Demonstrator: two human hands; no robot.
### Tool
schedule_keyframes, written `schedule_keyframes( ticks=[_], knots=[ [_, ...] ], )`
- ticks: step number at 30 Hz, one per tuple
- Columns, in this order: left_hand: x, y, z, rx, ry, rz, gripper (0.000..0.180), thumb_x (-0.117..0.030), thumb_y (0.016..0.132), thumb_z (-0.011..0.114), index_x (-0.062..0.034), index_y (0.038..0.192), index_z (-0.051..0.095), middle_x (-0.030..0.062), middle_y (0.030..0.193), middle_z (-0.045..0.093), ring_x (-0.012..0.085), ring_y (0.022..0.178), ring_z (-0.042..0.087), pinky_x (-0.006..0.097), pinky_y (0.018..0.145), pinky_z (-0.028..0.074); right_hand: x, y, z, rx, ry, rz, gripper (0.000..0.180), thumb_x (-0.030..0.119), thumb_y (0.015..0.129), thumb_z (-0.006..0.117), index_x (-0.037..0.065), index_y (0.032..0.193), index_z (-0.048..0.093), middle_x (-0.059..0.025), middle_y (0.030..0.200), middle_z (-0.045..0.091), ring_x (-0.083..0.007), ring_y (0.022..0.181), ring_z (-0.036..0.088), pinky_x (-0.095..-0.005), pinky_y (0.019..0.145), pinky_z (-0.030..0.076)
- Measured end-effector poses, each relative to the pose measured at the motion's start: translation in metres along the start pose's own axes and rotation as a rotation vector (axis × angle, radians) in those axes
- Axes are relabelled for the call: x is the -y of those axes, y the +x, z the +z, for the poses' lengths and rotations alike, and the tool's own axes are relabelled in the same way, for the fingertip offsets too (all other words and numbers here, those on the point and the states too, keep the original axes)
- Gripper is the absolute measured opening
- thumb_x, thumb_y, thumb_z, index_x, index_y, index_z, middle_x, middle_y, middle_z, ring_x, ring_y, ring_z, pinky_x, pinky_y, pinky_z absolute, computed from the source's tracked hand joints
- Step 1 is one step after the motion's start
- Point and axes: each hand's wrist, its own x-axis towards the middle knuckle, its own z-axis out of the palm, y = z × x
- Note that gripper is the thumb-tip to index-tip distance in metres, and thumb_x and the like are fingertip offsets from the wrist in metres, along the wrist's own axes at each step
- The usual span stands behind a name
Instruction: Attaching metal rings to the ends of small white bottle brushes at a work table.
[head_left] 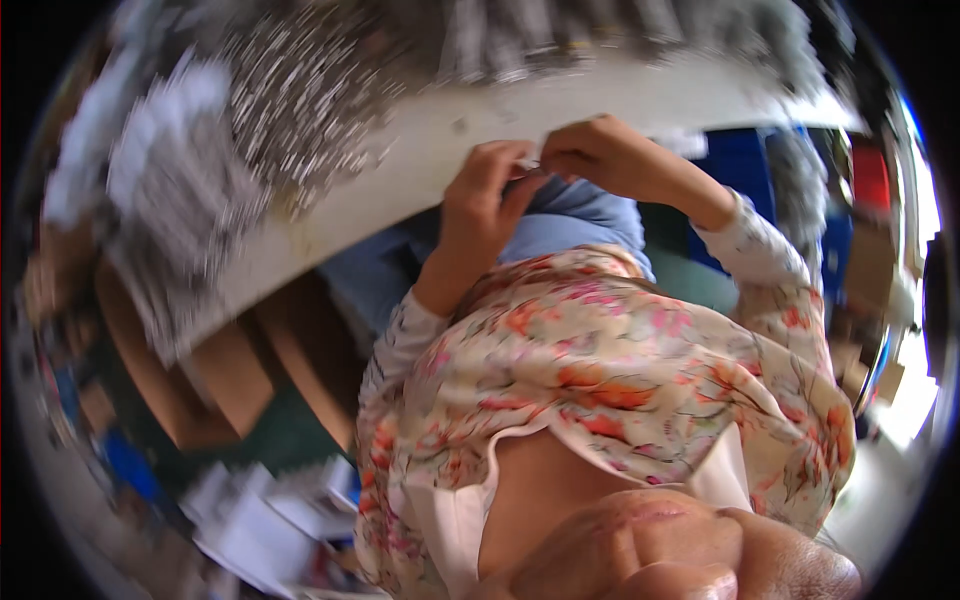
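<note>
My left hand and my right hand meet at the near edge of the white table, above my lap. The thumb and fingers of the left hand are closed in a pinch, and a small pale glint shows at their tips. Curled fingers of the right hand press close beside them. What the two hands hold between them is too small and blurred to name. Left of the hands, a heap of small shiny metal-looking pieces lies on the table.
Blurred grey-white bundles stand at the table's left end, with more bundles along the far side. Open cardboard boxes are below left. To the right are a blue bin and a red object. White boxes lie lower left.
</note>
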Motion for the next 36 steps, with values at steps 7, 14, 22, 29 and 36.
schedule_keyframes(
  ticks=[7,14,22,29,36],
  knots=[
    [-0.009,-0.029,-0.038,-0.048,0.043,0.33,0.024,-0.004,0.071,0.072,-0.0029,0.092,0.06,0.009,0.082,0.06,0.0231,0.07,0.06,0.032,0.06,0.05,0.037,0.01,0.008,0.593,0.845,0.396,0.024,0.021,0.091,0.054,0.0,0.08,0.061,-0.0005,0.066,0.056,-0.0066,0.054,0.05,-0.0193,0.05,0.041],
    [0.036,-0.008,-0.116,-0.086,0.849,0.064,0.022,-0.011,0.067,0.071,-0.0102,0.088,0.064,0.0024,0.082,0.058,0.0221,0.077,0.055,0.033,0.066,0.045,0.02,0.011,-0.009,-0.06,-0.889,-0.08,0.007,0.012,0.081,0.059,0.007,0.085,0.062,-0.0066,0.08,0.062,-0.0266,0.072,0.061,-0.0344,0.062,0.049],
    [0.021,0.002,-0.105,-0.194,0.258,0.021,0.012,-0.007,0.081,0.063,-0.001,0.088,0.057,0.0061,0.081,0.059,0.0182,0.073,0.057,0.031,0.066,0.047,0.052,0.055,0.021,-0.256,0.19,-0.168,0.014,0.013,0.085,0.059,0.001,0.09,0.065,-0.006,0.078,0.063,-0.0136,0.058,0.059,-0.0266,0.052,0.046],
    [-0.013,0.005,-0.089,-0.42,-0.251,-0.138,0.008,-0.003,0.09,0.053,0.0027,0.096,0.054,0.0055,0.074,0.06,0.0099,0.062,0.059,0.02,0.056,0.047,0.092,0.068,0.036,-0.04,0.714,-0.147,0.013,0.011,0.084,0.062,0.0,0.089,0.065,-0.0035,0.082,0.062,-0.0068,0.055,0.052,-0.0208,0.048,0.042],
    [-0.029,0.0,-0.106,-0.327,-0.533,-0.116,0.018,0.003,0.082,0.061,0.0053,0.1,0.061,0.0106,0.094,0.064,0.0123,0.079,0.061,0.022,0.07,0.051,0.09,0.065,0.048,-0.673,-0.207,-0.822,0.023,0.006,0.057,0.064,0.008,0.08,0.068,0.004,0.09,0.062,-0.0119,0.062,0.06,-0.0252,0.05,0.048]
  ],
)
